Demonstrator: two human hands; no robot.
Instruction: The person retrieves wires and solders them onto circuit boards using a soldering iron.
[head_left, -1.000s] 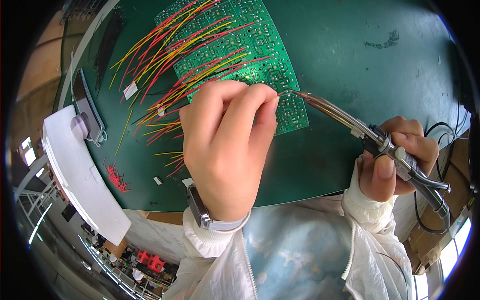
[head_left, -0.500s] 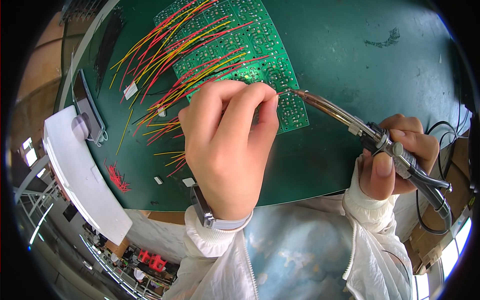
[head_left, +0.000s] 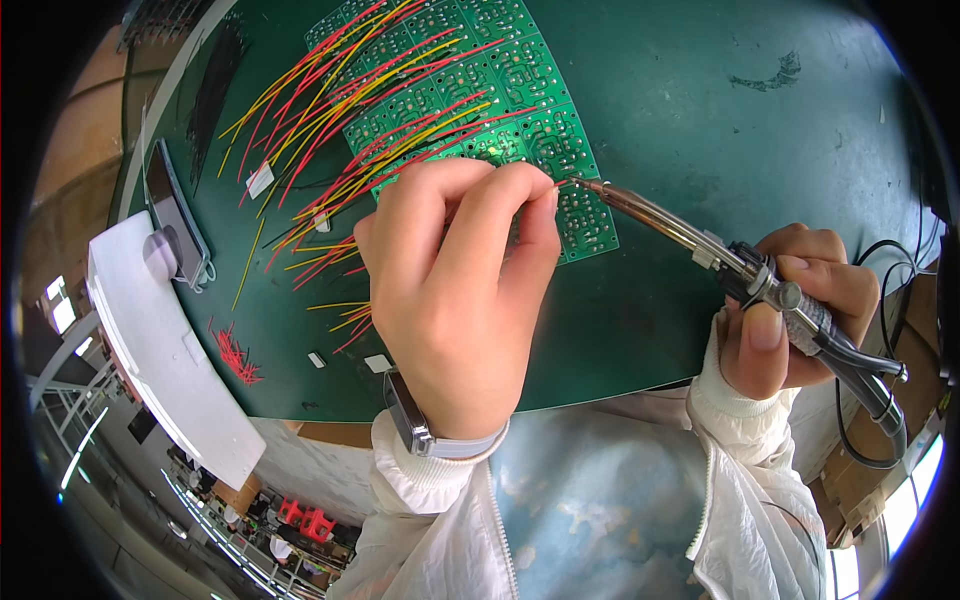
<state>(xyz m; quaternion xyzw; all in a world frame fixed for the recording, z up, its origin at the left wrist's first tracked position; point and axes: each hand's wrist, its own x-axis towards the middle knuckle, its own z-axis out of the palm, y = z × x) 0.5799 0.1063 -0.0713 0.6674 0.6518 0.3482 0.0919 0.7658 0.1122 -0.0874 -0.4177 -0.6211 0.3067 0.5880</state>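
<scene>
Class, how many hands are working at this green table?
2: the left hand pinches a red wire over the green circuit boards; the right hand, farther right, grips the soldering iron.

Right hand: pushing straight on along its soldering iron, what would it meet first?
Probably the red wire held by the left hand, at the soldering iron tip; depth over the circuit board is unclear.
</scene>
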